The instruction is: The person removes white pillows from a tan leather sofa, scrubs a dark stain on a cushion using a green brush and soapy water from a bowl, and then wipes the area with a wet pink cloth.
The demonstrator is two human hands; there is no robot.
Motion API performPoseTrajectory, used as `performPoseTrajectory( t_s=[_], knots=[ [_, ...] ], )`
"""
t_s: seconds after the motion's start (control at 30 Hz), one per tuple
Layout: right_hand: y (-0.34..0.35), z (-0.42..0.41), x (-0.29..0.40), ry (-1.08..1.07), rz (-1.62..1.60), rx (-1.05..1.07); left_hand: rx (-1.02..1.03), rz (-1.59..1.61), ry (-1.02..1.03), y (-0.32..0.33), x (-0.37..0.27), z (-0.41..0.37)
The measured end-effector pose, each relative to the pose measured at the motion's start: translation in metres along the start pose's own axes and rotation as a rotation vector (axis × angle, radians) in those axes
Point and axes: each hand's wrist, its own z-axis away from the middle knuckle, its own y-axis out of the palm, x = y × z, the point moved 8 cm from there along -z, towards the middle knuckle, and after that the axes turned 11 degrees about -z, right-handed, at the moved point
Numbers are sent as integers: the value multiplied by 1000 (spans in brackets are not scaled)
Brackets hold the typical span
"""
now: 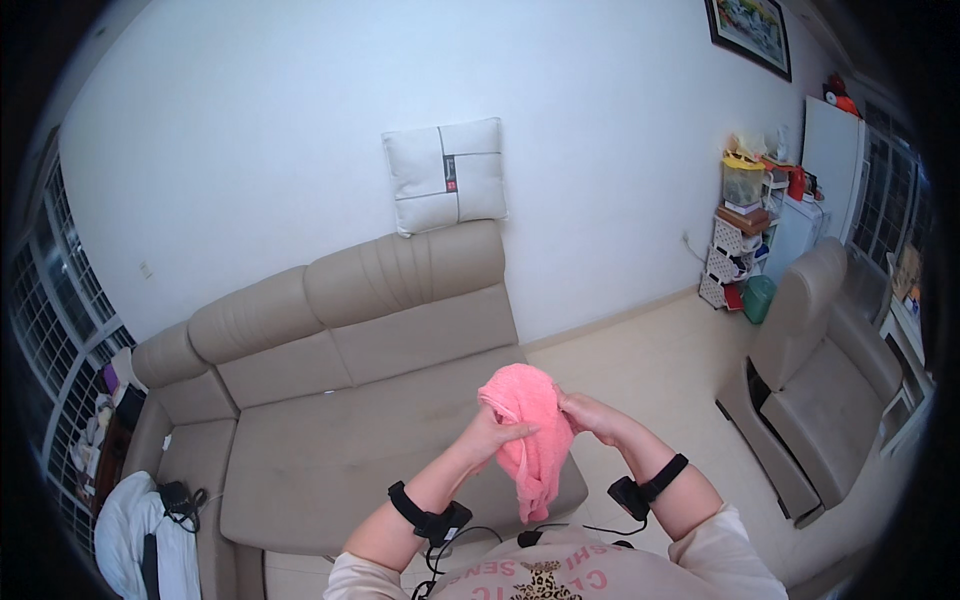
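A pink fluffy cloth (525,409), perhaps a towel, hangs bunched between my hands above the sofa's front right corner. My left hand (495,435) grips it from the left, with the thumb lying across its front. On the other side, my right hand (577,412) pinches its right edge, and some of those fingers are hidden behind the fabric. The lower end of the cloth dangles in loose folds towards my body. Beneath it spreads the taupe seat of the sofa (360,465).
A light grey cushion (450,176) rests on top of the sofa back against the wall. To the right stands a matching armchair (817,397). White clothing (127,517) and a black corded item (180,502) lie at lower left. Stacked baskets (727,262) stand by the wall.
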Motion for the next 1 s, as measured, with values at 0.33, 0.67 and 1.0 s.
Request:
performPoseTrajectory(
  t_s=[0.33, 0.67, 1.0],
  knots=[
    [-16, 16, 17, -274, -283, -79, 7, -299, -91, -52, 31, 12],
    [-66, 20, 12, -413, -604, -267, -306, -67, -118, -133, 21, 36],
    [-74, 8, 10, -354, -396, -386, -399, 160, -32, -138, 16, 31]
  ],
)
